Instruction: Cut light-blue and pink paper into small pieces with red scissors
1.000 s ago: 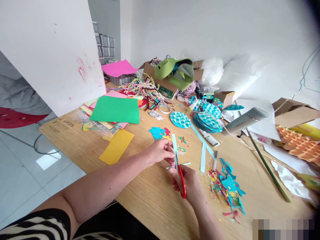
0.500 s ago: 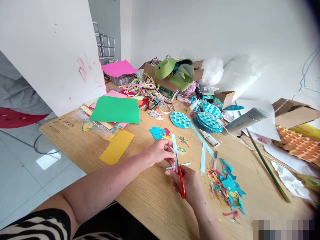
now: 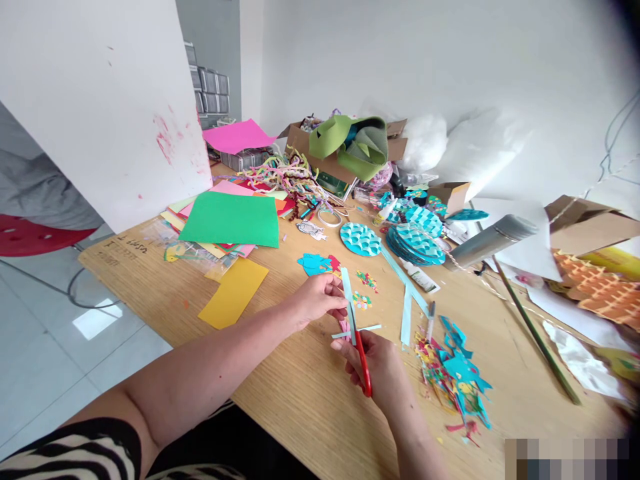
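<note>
My left hand (image 3: 320, 298) pinches a narrow light-blue paper strip (image 3: 348, 290) and holds it upright over the wooden table (image 3: 300, 400). My right hand (image 3: 383, 370) grips red-handled scissors (image 3: 363, 363), whose blades meet the strip's lower end. A short cut piece of blue strip (image 3: 367, 329) lies flat just past the blades. Two more blue strips (image 3: 406, 313) lie to the right.
A heap of teal and coloured paper scraps (image 3: 457, 377) lies right of my hands. Yellow (image 3: 233, 292) and green (image 3: 231, 220) sheets lie at left; teal scaled discs (image 3: 360, 239), a glue tube (image 3: 420, 276), cardboard boxes (image 3: 345, 150) and a grey tube (image 3: 493, 240) crowd the back.
My left hand has shifted the strip slightly up and away, tilting its top to the left. The scissors have stayed at the strip's lower end.
</note>
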{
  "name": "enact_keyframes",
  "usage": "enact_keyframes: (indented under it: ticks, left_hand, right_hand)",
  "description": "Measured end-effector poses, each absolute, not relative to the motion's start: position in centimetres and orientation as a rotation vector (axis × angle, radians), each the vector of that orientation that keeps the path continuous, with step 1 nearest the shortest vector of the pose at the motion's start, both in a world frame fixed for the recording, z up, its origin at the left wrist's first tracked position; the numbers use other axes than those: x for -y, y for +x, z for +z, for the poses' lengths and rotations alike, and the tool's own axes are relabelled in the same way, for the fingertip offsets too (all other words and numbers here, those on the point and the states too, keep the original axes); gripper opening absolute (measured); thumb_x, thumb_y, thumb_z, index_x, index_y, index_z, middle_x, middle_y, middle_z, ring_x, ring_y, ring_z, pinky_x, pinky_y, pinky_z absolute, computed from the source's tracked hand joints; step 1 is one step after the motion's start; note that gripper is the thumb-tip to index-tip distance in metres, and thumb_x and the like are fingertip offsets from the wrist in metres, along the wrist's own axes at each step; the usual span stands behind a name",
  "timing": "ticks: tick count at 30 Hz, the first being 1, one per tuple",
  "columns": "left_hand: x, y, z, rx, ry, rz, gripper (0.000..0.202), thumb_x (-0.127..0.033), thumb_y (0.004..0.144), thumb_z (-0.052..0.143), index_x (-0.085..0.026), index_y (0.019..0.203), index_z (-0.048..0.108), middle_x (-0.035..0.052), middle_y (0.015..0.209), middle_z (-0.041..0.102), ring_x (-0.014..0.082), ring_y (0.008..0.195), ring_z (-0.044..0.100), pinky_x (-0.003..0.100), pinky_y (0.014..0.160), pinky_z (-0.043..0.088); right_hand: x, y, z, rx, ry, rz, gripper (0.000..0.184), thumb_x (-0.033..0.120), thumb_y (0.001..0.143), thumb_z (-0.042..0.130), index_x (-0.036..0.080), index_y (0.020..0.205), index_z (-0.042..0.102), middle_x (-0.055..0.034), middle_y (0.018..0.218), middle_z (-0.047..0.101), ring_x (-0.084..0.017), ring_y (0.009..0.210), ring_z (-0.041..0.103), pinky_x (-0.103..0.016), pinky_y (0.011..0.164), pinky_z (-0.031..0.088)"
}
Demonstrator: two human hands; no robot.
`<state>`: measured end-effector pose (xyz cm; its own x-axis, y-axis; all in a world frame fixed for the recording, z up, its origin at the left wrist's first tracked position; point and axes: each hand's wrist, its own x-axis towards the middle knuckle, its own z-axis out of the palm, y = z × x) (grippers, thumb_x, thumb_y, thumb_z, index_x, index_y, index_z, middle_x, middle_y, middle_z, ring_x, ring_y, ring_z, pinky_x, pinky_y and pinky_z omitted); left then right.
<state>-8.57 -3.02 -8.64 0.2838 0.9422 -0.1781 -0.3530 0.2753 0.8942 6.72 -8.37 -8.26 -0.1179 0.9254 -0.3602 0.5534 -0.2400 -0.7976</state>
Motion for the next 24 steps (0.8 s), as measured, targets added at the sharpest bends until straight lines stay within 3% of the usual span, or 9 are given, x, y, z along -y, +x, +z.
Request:
enact_keyframes:
  ticks: [24]
  left_hand:
    - [3.26,-8.26,-8.61,-0.813,0.882,0.961,0.027,-0.010,0.063,0.066,-0.013,0.085,0.051,-0.0023,0.060,0.060,0.0116,0.051,0.061,0.024,0.052,0.049]
  right_hand:
    - [8.30,6.93,-8.39,1.706,-1.750,1.290,0.041,0.056,0.068,0.068,0.018,0.068,0.052,0.0020,0.049,0.054,-0.014,0.040,0.053,-0.023,0.039,0.034]
